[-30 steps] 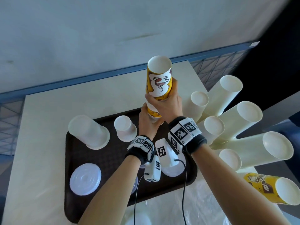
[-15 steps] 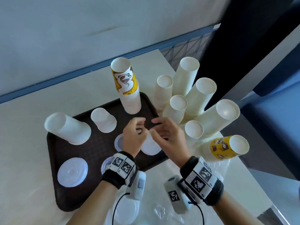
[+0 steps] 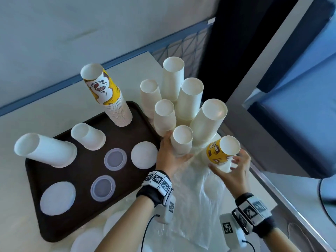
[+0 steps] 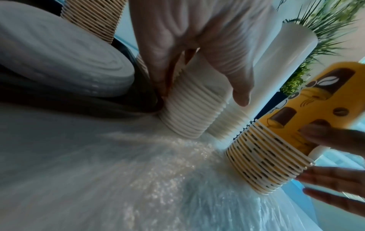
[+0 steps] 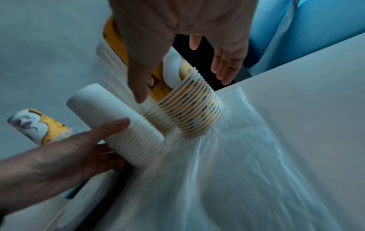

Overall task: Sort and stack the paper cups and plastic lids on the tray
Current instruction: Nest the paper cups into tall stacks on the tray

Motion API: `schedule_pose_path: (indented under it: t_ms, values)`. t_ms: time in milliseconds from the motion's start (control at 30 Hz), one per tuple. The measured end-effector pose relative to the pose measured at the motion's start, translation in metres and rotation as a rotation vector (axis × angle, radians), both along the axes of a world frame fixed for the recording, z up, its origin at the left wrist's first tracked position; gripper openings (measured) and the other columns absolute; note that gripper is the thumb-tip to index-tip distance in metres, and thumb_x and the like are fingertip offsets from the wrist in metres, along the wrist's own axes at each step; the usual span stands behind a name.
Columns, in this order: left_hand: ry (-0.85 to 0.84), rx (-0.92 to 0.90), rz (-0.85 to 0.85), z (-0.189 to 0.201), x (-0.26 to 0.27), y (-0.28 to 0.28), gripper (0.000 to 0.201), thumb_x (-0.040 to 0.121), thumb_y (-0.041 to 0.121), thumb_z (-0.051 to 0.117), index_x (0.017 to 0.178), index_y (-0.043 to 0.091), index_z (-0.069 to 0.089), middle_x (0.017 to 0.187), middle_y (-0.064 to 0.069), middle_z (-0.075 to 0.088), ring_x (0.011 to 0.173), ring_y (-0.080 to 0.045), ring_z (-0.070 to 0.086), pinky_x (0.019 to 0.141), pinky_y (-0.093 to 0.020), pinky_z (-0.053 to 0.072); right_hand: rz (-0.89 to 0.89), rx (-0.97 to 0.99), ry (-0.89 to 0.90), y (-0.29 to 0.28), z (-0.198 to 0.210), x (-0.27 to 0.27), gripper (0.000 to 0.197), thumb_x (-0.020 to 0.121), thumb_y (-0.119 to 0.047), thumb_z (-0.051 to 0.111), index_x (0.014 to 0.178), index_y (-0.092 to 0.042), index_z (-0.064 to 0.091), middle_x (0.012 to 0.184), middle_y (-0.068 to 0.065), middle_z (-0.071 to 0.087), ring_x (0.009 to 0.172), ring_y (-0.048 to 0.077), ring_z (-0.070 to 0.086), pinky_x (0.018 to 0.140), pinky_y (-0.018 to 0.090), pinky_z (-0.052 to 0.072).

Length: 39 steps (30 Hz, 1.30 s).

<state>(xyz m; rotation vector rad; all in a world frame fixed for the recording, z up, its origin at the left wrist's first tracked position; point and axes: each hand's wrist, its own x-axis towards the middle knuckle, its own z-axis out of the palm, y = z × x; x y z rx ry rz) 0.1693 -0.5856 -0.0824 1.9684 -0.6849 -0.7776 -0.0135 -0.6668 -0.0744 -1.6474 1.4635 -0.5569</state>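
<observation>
A short white cup stack [image 3: 181,142], standing just off the tray [image 3: 54,231] on the desk, is being cupped by the left hand [image 3: 169,159], likely for lifting; the yellow printed stack [image 3: 221,151] is being bracketed by the right hand's [image 3: 234,170] spread fingers.

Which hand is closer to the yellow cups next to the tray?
Right. The right hand reaches around the yellow cup stack; the left hand holds a white cup stack beside it.
</observation>
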Motion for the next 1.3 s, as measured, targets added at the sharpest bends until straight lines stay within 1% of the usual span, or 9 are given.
schedule_pose_path:
  t_ms: [100, 233, 367, 533, 800, 900, 967, 1167, 1300]
  values:
    - [0.002, 0.049, 0.090, 0.002, -0.004, -0.009, 0.097, 0.050, 0.038, 0.089, 0.130, 0.021, 0.038, 0.130, 0.000, 0.054, 0.118, -0.020, 0.053, 0.097, -0.036, 0.047, 0.065, 0.011, -0.062, -0.012, -0.009, 0.014, 0.097, 0.049, -0.019, 0.091, 0.129, -0.015, 0.037, 0.123, -0.004, 0.044, 0.107, 0.012, 0.047, 0.089, 0.025, 0.041]
    - [-0.022, 0.087, 0.151, 0.008, -0.010, -0.016, 0.088, 0.058, 0.033, 0.086, 0.130, 0.020, 0.037, 0.122, -0.003, 0.060, 0.110, -0.026, 0.058, 0.087, -0.031, 0.047, 0.072, 0.076, -0.006, -0.017, -0.026, 0.019, 0.087, 0.042, -0.052, 0.078, 0.117, -0.016, 0.053, 0.109, 0.001, 0.064, 0.098, 0.016, 0.059, 0.083, 0.033, 0.049]
    - [-0.044, 0.169, 0.127, 0.012, -0.011, -0.020, 0.086, 0.062, 0.034, 0.082, 0.131, 0.019, 0.034, 0.118, -0.006, 0.062, 0.109, -0.031, 0.059, 0.085, -0.031, 0.047, 0.078, 0.078, 0.027, -0.017, -0.029, 0.018, 0.072, 0.053, -0.036, 0.086, 0.114, -0.014, 0.055, 0.106, 0.005, 0.066, 0.099, 0.024, 0.061, 0.086, 0.039, 0.052]
    - [-0.020, 0.157, 0.085, 0.014, -0.008, -0.022, 0.082, 0.063, 0.029, 0.083, 0.128, 0.018, 0.034, 0.117, -0.006, 0.061, 0.112, -0.030, 0.056, 0.088, -0.032, 0.045, 0.091, 0.107, -0.027, -0.015, -0.020, 0.010, 0.081, 0.042, -0.059, 0.070, 0.108, -0.013, 0.059, 0.100, 0.005, 0.068, 0.095, 0.022, 0.063, 0.083, 0.039, 0.053]
    - [0.013, -0.003, 0.080, 0.031, -0.004, 0.006, 0.072, 0.061, 0.015, 0.084, 0.110, 0.033, 0.034, 0.097, 0.015, 0.054, 0.094, -0.011, 0.053, 0.072, -0.011, 0.041, 0.259, 0.088, -0.159, 0.010, 0.041, -0.015, 0.042, 0.046, -0.051, 0.078, 0.082, -0.032, 0.066, 0.082, -0.012, 0.073, 0.082, 0.005, 0.067, 0.076, 0.036, 0.057]
    - [0.084, -0.058, 0.188, 0.043, 0.007, 0.031, 0.077, 0.059, 0.017, 0.085, 0.121, 0.022, 0.039, 0.097, 0.016, 0.051, 0.096, -0.010, 0.048, 0.064, 0.003, 0.038, 0.371, 0.038, -0.221, 0.016, 0.072, 0.003, 0.031, 0.053, -0.040, 0.086, 0.077, -0.047, 0.068, 0.083, -0.029, 0.069, 0.082, -0.003, 0.066, 0.073, 0.025, 0.054]
    - [0.089, -0.105, 0.257, 0.048, 0.021, 0.053, 0.090, 0.050, 0.035, 0.083, 0.126, 0.014, 0.041, 0.107, 0.007, 0.054, 0.100, -0.012, 0.051, 0.070, 0.001, 0.039, 0.454, 0.012, -0.265, 0.019, 0.099, 0.030, 0.037, 0.055, -0.032, 0.087, 0.077, -0.054, 0.067, 0.082, -0.032, 0.068, 0.081, -0.006, 0.065, 0.072, 0.016, 0.053]
    - [-0.094, -0.111, 0.432, 0.071, 0.072, 0.117, 0.089, 0.053, 0.042, 0.079, 0.127, 0.010, 0.043, 0.106, 0.006, 0.054, 0.097, -0.010, 0.052, 0.071, -0.004, 0.040, 0.668, -0.054, -0.456, 0.025, 0.163, 0.142, 0.046, 0.061, -0.035, 0.082, 0.099, -0.014, 0.068, 0.096, -0.008, 0.072, 0.090, 0.003, 0.067, 0.079, 0.017, 0.052]
    - [-0.167, -0.115, 0.544, 0.085, 0.108, 0.145, 0.080, 0.065, 0.018, 0.083, 0.131, 0.011, 0.039, 0.111, 0.006, 0.051, 0.102, -0.010, 0.049, 0.088, -0.022, 0.039, 0.706, -0.175, -0.562, 0.026, 0.196, 0.230, 0.055, 0.066, -0.040, 0.081, 0.108, -0.010, 0.061, 0.102, -0.005, 0.069, 0.091, 0.001, 0.065, 0.082, 0.021, 0.053]
